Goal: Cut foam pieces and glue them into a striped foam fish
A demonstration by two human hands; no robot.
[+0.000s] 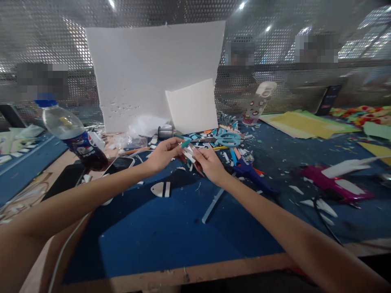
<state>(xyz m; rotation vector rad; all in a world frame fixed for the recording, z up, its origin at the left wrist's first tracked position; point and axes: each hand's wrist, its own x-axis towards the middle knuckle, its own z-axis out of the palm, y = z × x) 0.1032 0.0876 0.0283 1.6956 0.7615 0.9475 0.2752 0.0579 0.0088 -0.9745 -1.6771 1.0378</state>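
Note:
Both my arms reach out over a blue work mat [171, 232]. My left hand [163, 154] is closed in a pinch on a small teal piece [185, 143]. My right hand [207, 162] is closed on several small white and teal cut pieces [189, 156]. The two hands meet above the mat's far middle. Just beyond them lie light-blue scissors [227, 139] among foam scraps.
White foam sheets [152, 73] lean on a perforated screen at the back. A Pepsi bottle [73, 134] and a phone [120, 163] sit at left. A blue glue gun [252, 173] and a pink one [332, 185] lie at right, with yellow sheets [308, 124] farther back. People sit behind the screen.

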